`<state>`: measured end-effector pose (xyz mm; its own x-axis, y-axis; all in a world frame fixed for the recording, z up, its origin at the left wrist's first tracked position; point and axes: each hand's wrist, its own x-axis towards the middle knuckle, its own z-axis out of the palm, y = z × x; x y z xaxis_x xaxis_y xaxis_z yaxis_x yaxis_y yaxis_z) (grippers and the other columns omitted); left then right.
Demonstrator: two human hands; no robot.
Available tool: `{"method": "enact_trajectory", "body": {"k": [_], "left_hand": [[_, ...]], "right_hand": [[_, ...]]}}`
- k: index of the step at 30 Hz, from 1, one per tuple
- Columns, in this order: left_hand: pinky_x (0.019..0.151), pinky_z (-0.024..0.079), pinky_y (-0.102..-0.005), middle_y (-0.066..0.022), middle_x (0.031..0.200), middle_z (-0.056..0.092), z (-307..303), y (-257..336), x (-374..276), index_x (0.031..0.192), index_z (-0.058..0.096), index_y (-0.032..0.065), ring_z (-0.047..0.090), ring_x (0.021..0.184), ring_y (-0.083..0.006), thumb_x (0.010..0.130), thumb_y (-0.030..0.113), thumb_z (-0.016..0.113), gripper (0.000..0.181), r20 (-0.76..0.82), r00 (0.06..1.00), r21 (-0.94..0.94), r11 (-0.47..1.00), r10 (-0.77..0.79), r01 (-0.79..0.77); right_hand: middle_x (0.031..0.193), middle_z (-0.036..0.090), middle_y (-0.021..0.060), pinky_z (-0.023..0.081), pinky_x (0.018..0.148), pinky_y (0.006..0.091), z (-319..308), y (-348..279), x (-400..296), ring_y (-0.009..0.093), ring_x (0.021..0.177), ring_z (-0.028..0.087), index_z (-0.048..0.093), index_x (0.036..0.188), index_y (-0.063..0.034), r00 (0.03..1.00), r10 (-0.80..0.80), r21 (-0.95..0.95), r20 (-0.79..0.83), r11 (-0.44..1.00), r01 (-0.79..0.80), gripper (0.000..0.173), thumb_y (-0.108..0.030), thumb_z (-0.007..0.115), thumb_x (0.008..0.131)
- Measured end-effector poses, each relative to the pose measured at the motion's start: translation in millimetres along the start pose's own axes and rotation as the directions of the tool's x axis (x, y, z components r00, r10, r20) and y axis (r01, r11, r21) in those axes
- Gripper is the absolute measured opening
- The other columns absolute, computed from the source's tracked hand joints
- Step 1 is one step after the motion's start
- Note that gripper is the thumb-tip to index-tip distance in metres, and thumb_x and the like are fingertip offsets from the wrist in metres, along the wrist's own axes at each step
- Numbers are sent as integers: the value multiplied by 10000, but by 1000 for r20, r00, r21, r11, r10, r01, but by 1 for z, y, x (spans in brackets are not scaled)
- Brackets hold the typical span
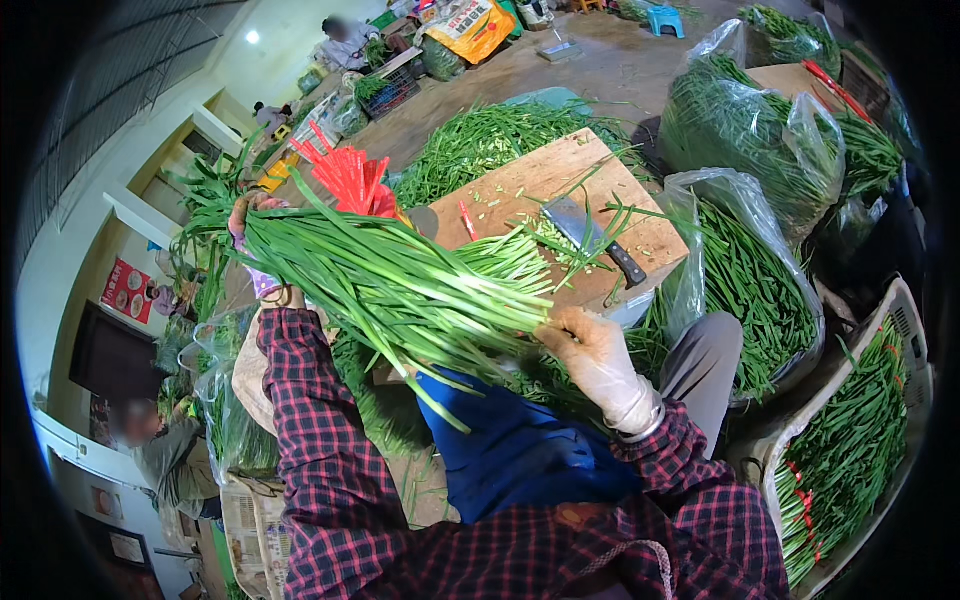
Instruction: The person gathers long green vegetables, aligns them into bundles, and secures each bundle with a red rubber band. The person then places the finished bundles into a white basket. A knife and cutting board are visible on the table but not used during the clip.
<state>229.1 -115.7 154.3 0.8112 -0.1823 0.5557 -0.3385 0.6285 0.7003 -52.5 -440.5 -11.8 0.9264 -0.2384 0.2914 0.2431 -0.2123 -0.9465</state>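
My left hand grips a large bunch of garlic chives near its leafy end, holding it in the air across my lap. The pale stems slant down to the right. At their cut ends, my gloved right hand has its thumb and fingers closed on a few stem tips. Behind the bunch is a thick wooden chopping block. A cleaver with a dark handle lies on it, among chopped stem bits and loose chives. More pale stems rest on the block, partly hidden by the held bunch.
Red tie strips stand left of the block. A chive heap lies behind it. To the right are filled plastic bags and a crate of tied bunches. A blue stool stands farther back. Another person is at left.
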Motion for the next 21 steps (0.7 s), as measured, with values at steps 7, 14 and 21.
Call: {"method": "enact_trajectory", "body": {"k": [7,14,21], "left_hand": [[694,528,-358,-114,775,610,-1,17,13,946,566,-35,609,737,-231,925,214,493,260,7,1000,33,999,11,-11],[754,526,-395,-113,915,610,27,-27,6,1034,570,28,606,817,-259,917,251,516,257,-106,971,349,923,212,-164],[699,539,-376,-120,861,610,29,-3,11,1001,565,21,613,770,-255,874,250,571,262,-223,974,192,981,45,-2]], "right_hand": [[829,642,114,483,688,335,-33,49,-34,257,736,610,634,1011,-16,999,-13,-468,43,883,31,295,-265,640,853],[744,575,139,433,666,391,-13,0,5,318,761,564,585,869,-23,941,-321,-460,112,822,335,203,-221,614,835],[817,592,151,465,710,384,-27,43,-50,316,825,589,652,949,-31,994,-91,-473,59,875,108,291,-295,642,825]]}}
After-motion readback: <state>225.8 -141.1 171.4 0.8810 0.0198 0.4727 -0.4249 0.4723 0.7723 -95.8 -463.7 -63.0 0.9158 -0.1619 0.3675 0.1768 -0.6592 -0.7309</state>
